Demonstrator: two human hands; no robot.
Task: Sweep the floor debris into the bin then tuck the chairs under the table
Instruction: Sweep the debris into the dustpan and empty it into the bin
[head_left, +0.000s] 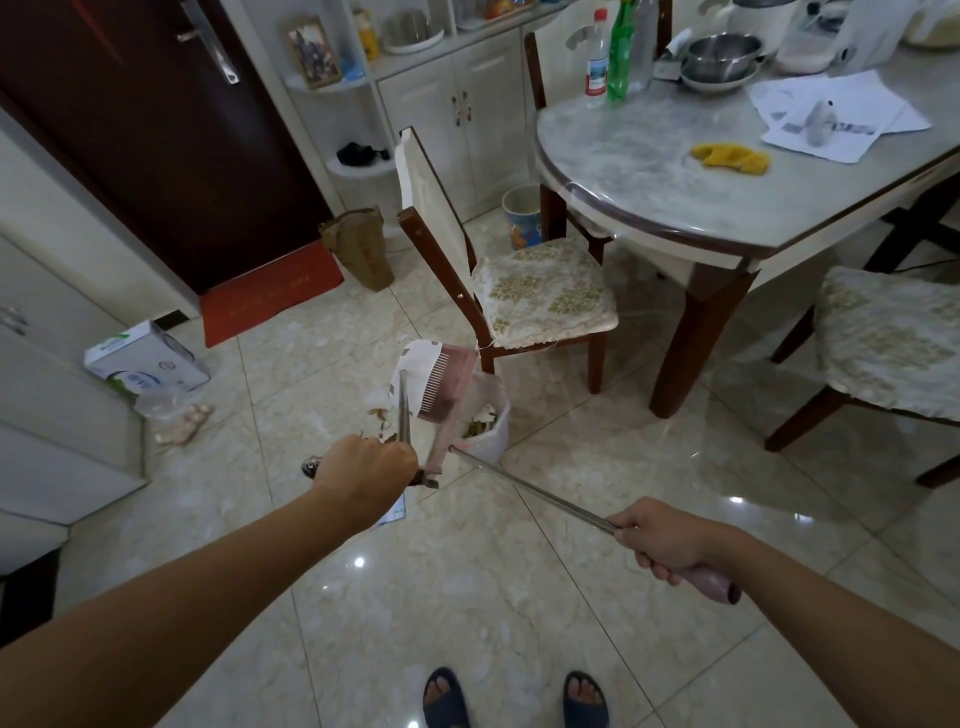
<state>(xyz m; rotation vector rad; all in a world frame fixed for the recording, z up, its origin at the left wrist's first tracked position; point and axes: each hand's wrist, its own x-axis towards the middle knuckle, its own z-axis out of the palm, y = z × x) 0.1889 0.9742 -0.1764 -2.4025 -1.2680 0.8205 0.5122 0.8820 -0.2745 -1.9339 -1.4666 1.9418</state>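
Both hands are clamped on cleaning tools, well apart from each other. At about nine o'clock of the bin, the left hand (363, 475) is a closed fist round the dark grip of the dustpan handle (403, 410), a metal rod running up to the dustpan (441, 382), which is tipped over the bin's mouth with its comb teeth showing. At four o'clock, the right hand (667, 540) grips the pink end of the broom handle (530, 491), a metal rod that slants up toward ten o'clock and ends beside the bin (485, 421). That white bin stands on the tiled floor (467, 597) just at six o'clock of the nearest chair (524, 291), with scraps inside it. A few bits of debris (382, 418) lie on the tiles touching the bin's nine o'clock side. The chair is pulled out from the table (675, 176), its seat mostly clear of the top. A second chair (883, 338) stands at three o'clock, also out. Toward nine o'clock a milk carton box (148, 358) sits by the cabinet.
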